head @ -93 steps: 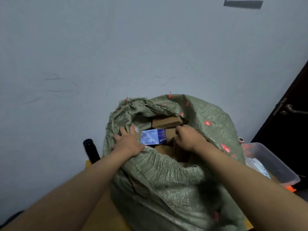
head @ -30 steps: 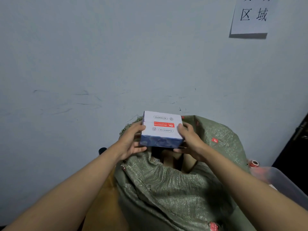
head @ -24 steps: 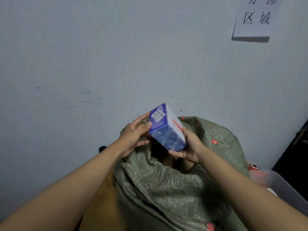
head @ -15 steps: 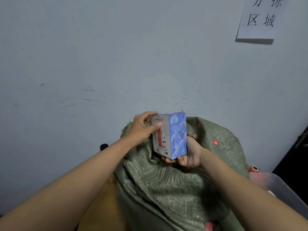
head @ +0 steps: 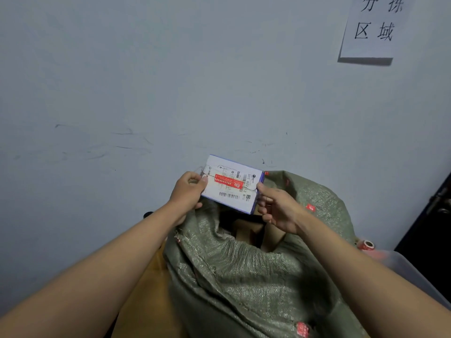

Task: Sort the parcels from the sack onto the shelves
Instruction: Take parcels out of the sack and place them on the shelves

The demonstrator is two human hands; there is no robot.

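Note:
I hold a small white-and-blue parcel box point(head: 231, 184) above the open mouth of a green woven sack point(head: 244, 264). Its white labelled face, with a red strip and a barcode, is turned toward me. My left hand point(head: 188, 191) grips the box's left end, thumb on the label face. My right hand point(head: 275, 206) holds the right end, thumb on the front edge and fingers curled behind. Brown cardboard parcels point(head: 246, 232) show inside the sack's dark opening. No shelves are in view.
A pale wall point(head: 170, 81) stands close behind the sack, with a paper sign point(head: 371, 28) at the upper right. A clear plastic bin point(head: 415, 276) and a red tape roll point(head: 366, 245) sit to the right, beside a dark door point(head: 434, 215). A yellow-brown surface point(head: 146, 301) lies under the sack.
I lifted the blue box out of the sack with both hands and turned it over several times. Its labelled white face now points toward me instead of the blue side.

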